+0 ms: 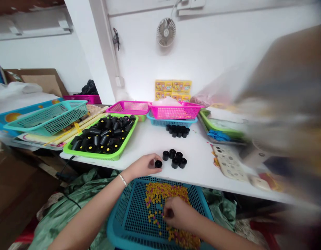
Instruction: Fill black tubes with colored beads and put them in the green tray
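Observation:
My left hand (145, 165) is closed on a small black cylindrical cap (158, 164), its thumb and fingers around it at the table's front edge. Just right of it, several more black caps (177, 160) stand in a loose group. Below the table edge, my right hand (180, 212) reaches into a blue mesh basket (114, 227) with its fingers curled together. Whatever those fingers hold, if anything, cannot be made out. Around that hand lie many small yellow and pink pieces (163, 191), heaped mostly on the basket's right side.
A green basket (118, 155) full of black cylinders with yellow centres sits left. Further back are pink baskets (180, 111), another cluster of black caps (177, 131) and yellow boxes (173, 86). A patterned phone (229, 163) lies right, beside a blurred shape. A teal basket (49, 119) stands far left.

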### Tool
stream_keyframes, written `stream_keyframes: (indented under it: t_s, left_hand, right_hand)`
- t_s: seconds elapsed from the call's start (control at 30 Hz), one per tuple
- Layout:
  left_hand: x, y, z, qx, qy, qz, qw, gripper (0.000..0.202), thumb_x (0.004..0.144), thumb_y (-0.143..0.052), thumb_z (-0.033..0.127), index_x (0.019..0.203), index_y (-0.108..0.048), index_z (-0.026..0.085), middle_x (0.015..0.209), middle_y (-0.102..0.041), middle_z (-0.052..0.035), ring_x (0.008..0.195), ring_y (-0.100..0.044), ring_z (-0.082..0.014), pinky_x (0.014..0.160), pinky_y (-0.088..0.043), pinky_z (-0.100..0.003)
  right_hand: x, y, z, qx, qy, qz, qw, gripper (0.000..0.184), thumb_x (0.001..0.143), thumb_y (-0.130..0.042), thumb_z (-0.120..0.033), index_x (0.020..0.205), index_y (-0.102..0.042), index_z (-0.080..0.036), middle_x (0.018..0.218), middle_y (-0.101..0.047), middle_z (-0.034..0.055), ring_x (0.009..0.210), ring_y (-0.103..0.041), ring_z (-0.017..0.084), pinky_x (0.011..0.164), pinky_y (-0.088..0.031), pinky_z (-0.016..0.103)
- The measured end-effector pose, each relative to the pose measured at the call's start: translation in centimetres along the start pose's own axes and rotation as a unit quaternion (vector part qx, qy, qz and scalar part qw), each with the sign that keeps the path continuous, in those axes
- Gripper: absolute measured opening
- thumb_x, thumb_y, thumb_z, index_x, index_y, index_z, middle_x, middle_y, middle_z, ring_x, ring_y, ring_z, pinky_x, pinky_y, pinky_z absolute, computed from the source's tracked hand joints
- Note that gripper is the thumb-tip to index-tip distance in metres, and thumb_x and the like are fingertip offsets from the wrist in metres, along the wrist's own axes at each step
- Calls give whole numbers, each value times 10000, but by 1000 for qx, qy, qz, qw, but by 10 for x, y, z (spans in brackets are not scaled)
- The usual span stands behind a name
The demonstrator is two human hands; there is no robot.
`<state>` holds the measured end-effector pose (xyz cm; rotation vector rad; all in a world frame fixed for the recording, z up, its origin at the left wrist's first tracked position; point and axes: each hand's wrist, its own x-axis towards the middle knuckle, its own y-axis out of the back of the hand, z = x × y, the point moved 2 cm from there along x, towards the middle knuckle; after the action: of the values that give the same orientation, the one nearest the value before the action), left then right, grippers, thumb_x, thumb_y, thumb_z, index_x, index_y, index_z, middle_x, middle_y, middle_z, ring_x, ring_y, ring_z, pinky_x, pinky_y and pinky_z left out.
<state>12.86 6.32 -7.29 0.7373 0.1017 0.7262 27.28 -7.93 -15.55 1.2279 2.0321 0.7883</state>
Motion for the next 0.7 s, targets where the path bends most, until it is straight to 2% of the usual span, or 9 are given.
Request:
stream_keyframes:
  t_s: [0.07,0.17,0.23,0.3,0.37,0.5,0.7]
  left_hand:
    - [-5,5,-9,-38,9,-17,999,361,749,-676,358,1056,-589,188,828,-588,-6,715,-520,-144,664,-442,-285]
    - [-9,6,-18,-92,6,-18,996,382,723,-703,343,1051,-604,172,880,-610,-20,765,-544,-137,714,-441,-274]
    - [-9,5,-20,-121,3,-26,992,396,708,-716,325,1057,-611,169,887,-617,-24,786,-555,-138,730,-439,-271]
    - [-7,4,-21,-143,7,-40,989,406,698,-724,314,1059,-614,166,827,-611,-11,738,-545,-127,682,-430,-252]
    - [-7,4,-21,-156,18,-47,987,394,683,-734,313,1028,-619,160,738,-581,15,662,-511,-108,613,-404,-228]
    - [-7,6,-23,-167,31,-44,984,361,644,-758,310,936,-620,149,635,-512,51,586,-459,-88,551,-367,-206]
    - [-7,8,-23,-147,16,-42,988,341,644,-758,369,857,-608,149,641,-511,43,596,-462,-99,553,-365,-217]
  right_hand:
    - [1,22,-12,49,17,49,997,97,647,-593,-110,666,-673,-162,675,-664,20,603,-613,139,536,-435,206]
    - [7,64,-34,77,40,142,986,104,739,-563,-132,751,-654,-179,746,-668,16,662,-624,134,619,-469,223]
    - [16,90,-47,38,65,191,979,109,796,-544,-146,779,-644,-183,807,-668,30,724,-625,144,690,-481,251]
    - [29,110,-56,-24,97,211,972,117,833,-532,-136,796,-637,-174,865,-666,51,789,-623,156,746,-477,271]
    - [43,122,-62,-96,120,191,969,136,859,-516,-120,804,-636,-153,877,-664,71,830,-620,170,770,-471,282]
    - [66,129,-72,-234,116,85,962,198,870,-463,-50,803,-637,-114,840,-664,90,820,-624,182,753,-462,280]
    - [70,131,-90,-290,115,9,950,200,802,-483,10,788,-645,-106,848,-667,100,812,-633,212,722,-473,304]
